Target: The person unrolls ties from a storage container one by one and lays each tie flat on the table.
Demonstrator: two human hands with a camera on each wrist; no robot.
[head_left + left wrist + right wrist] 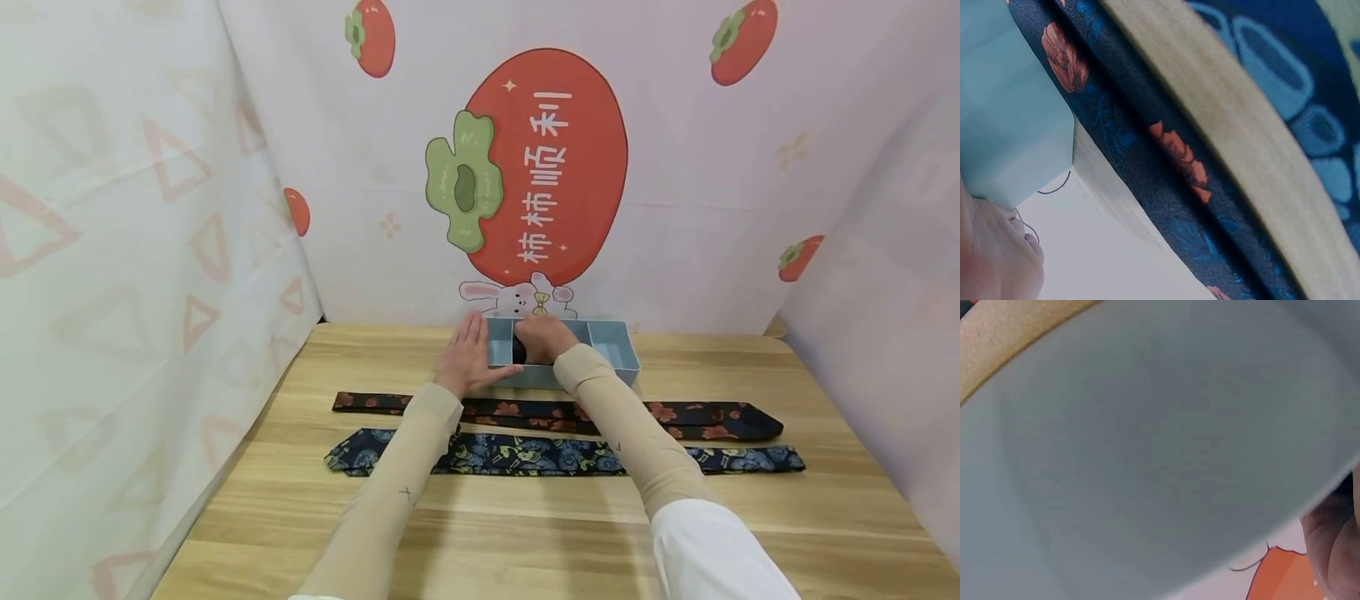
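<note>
A light blue box (617,350) with dividers stands near the back edge of the table. My left hand (465,360) rests against its left end, fingers straight and thumb stretched along the front wall. The right hand (546,337) reaches down into the middle compartment, fingers curled at a dark thing (519,350) mostly hidden by the hand; its kind cannot be made out. In front of the box lies a dark necktie (742,421) with orange flowers. Nearer to me, a navy necktie (510,455) with blue and yellow flowers lies stretched out.
The wooden table (517,533) has a patterned cloth (675,250) hanging behind it. Cloth walls (150,250) also flank it on both sides. In the right wrist view, the box wall (1166,450) fills most of the picture.
</note>
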